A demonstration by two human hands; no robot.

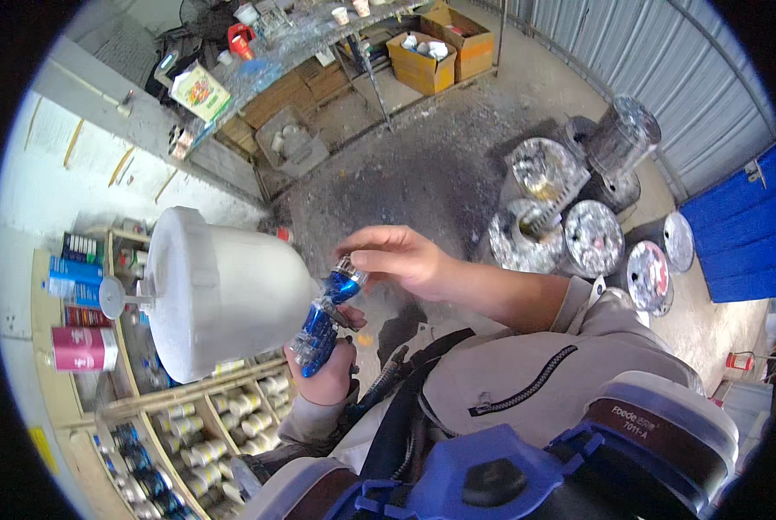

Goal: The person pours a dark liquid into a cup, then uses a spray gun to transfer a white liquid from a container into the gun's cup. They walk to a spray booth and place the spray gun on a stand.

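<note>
A blue paint spray gun [314,338] with a large white cup [241,299] is held in front of me. The cup lies tipped to the left, its lid and a small round white knob facing the shelves. My left hand [329,383] is closed around the gun's handle; some of its fingers are hidden behind the gun. My right hand [410,260] reaches in from the right, thumb and fingers closed around the silver nozzle ring [351,267] at the gun's front end. A dark hose [390,374] shows beside my left hand.
Paint-crusted drums [592,236] stand in a cluster at the right. A cluttered workbench [306,50] stands at the back, with cardboard boxes [423,71] on its lower shelf. Shelves of containers [199,438] fill the left. A blue respirator [483,472] covers the lower edge.
</note>
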